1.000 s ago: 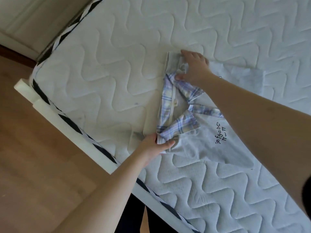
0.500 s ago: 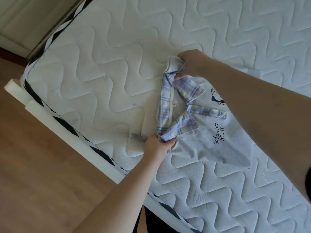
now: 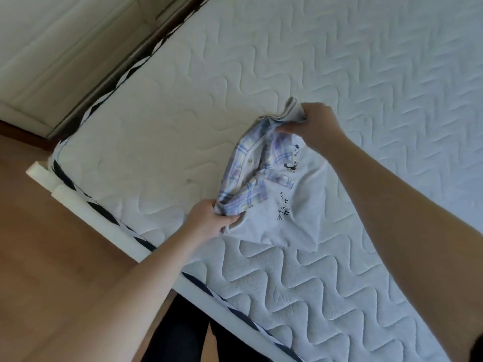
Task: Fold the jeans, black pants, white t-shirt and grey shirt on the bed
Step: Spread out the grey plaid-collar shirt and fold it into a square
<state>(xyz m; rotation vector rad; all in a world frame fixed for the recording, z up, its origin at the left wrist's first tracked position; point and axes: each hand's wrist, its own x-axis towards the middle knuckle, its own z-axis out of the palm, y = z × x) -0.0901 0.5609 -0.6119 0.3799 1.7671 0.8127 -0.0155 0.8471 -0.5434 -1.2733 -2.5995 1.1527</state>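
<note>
- My left hand (image 3: 209,220) is clenched on the near collar corner of the grey shirt (image 3: 287,220), thumb on top, plaid fabric bunched in the fist.
- My right hand (image 3: 317,126) grips the far collar corner, fingers curled over a gathered tuft of cloth.
- A second ago my right fingers lay flat on that corner, pressing it to the mattress (image 3: 183,126); now they have closed and drawn it up, and the cloth between my two hands is lifted and rumpled rather than lying smooth.
- I read that as picking the shirt up by its shoulders, either to shake it flat or to carry the top over for the next fold. The fold is not finished.
- The shirt lies on the mattress between and beyond my hands, near the bed edge (image 3: 125,226) on my left hand's side.
- The collar line runs from my left fingers to my right fingers; the shirt's long axis runs crosswise to that, the body trailing away from both hands toward my right forearm, print side up.
- The hem end looks already tucked under, though I cannot tell how.
- Jeans, black pants and t-shirt are out of view.
</note>
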